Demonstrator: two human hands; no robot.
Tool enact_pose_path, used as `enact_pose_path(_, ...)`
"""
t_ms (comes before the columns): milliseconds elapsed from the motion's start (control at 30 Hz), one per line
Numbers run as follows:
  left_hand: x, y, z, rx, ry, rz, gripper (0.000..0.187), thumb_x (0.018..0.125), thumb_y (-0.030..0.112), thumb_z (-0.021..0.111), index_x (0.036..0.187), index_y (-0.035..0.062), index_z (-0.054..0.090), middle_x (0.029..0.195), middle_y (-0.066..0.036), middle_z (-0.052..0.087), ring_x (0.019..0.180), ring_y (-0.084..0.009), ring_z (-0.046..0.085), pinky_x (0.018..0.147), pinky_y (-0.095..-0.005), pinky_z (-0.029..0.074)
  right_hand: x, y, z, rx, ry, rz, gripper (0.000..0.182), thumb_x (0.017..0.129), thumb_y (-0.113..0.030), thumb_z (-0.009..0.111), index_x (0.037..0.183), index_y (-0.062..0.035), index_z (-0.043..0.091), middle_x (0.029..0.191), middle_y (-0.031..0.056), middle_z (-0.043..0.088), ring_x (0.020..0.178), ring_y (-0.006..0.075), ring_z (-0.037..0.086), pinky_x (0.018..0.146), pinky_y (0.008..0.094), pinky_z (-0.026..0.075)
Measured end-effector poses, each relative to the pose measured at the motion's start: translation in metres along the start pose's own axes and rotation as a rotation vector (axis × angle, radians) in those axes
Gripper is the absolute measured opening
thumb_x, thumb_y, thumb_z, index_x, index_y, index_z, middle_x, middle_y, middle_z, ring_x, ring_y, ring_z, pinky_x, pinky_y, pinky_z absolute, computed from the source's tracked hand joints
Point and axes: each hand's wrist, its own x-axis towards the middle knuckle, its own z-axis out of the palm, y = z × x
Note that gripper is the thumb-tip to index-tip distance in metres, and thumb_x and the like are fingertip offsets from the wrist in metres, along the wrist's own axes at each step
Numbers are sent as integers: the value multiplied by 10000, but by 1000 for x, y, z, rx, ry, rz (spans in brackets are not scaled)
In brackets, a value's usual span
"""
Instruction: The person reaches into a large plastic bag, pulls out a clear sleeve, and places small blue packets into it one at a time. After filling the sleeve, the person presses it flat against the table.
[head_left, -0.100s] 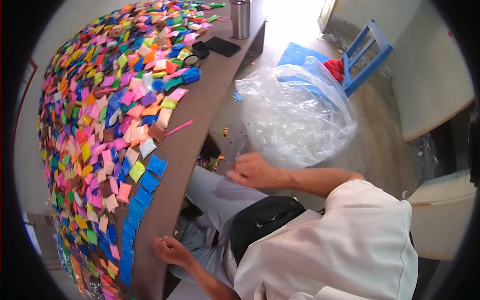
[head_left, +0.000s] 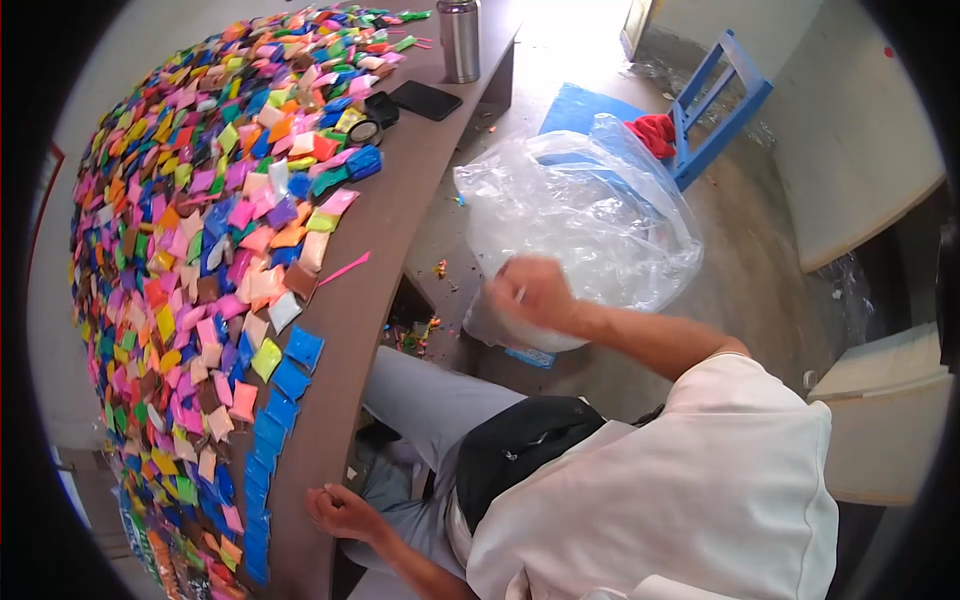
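Note:
My right hand [head_left: 535, 292] is raised in front of the big clear plastic bag [head_left: 590, 230], its fingers curled closed and smeared by motion. Whatever may be in it is hidden. My left hand [head_left: 342, 512] rests at the near edge of the brown table [head_left: 305, 480], fingers loosely curled in, with nothing visible in them. Nearest to it lies an overlapping row of flat blue packets [head_left: 268, 435]. Beyond the row spreads a large heap of small colourful packets [head_left: 190, 270].
A steel flask [head_left: 460, 42], a black phone [head_left: 426, 100], a roll of tape [head_left: 365, 131] and a pink strip [head_left: 345, 268] are on the table. A blue chair [head_left: 715, 120] with a red cloth [head_left: 652, 135] stands behind the bag. Scraps litter the floor.
My right hand has moved up and to the right, from above my thigh to in front of the clear bag. My left hand stays at the table edge. The view has shifted slightly.

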Motion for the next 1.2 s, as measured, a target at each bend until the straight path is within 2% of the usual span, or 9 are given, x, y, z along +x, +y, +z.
enact_pose_path(100,2,-4,-1,22,6,-33,257,894,113,580,685,-19,510,993,-189,633,918,-345,617,747,-458,478,17,96,-41,-306,226,311,319,866,-247,663,633,-46,577,642,166,573,580,351,576,551,440,449)
enact_pose_path(167,2,-4,1,40,40,-11,240,891,106,584,697,-23,527,996,-187,632,927,-346,614,735,-450,483,17,168,-75,-408,104,566,404,874,-371,629,670,-21,634,676,192,619,659,376,627,622,475,477)
enact_pose_path(267,1,-8,3,45,26,16,226,889,104,589,711,-28,543,998,-185,631,937,-349,614,754,-467,480,-6,255,-112,-527,-211,911,351,766,-326,656,984,-63,736,991,205,704,943,360,676,874,423,522)
enact_pose_path(433,3,-5,1,73,4,28,225,885,99,590,704,-23,532,966,-179,623,948,-351,609,806,-484,472,-30,267,-108,-580,-159,744,632,747,-234,708,1343,-117,532,1270,225,586,1208,355,554,1007,426,455)
enact_pose_path(533,3,-9,-1,84,-25,25,224,883,100,588,704,-20,529,954,-175,621,954,-349,606,831,-485,467,-28,267,-90,-609,-122,661,631,758,-223,711,1354,-156,512,1245,237,576,1215,358,540,1003,431,457)
enact_pose_path(733,1,-10,3,100,-11,13,230,894,120,577,714,-17,537,958,-171,622,958,-344,605,851,-479,466,6,287,-83,-598,-288,668,267,745,-201,737,980,-86,685,1132,203,608,1044,359,605,885,422,494)
enact_pose_path(833,1,-5,1,113,4,10,237,899,128,574,716,-18,540,961,-169,623,961,-341,606,856,-479,465,10,296,-86,-503,-293,555,160,745,-176,713,819,-41,668,1022,186,648,971,334,622,821,416,502)
enact_pose_path(1033,2,-2,0,122,9,5,237,901,122,577,714,-20,545,965,-166,624,961,-332,608,848,-473,470,10,265,-121,-262,-197,606,175,749,-173,644,849,-35,684,792,136,681,776,240,660,724,353,514)
enact_pose_path(1200,1,-4,1,127,23,22,225,903,118,579,732,-28,564,968,-162,623,948,-330,610,833,-470,472,15,272,-131,242,-66,695,109,801,-103,651,864,-15,653,757,28,637,722,101,587,676,255,476)
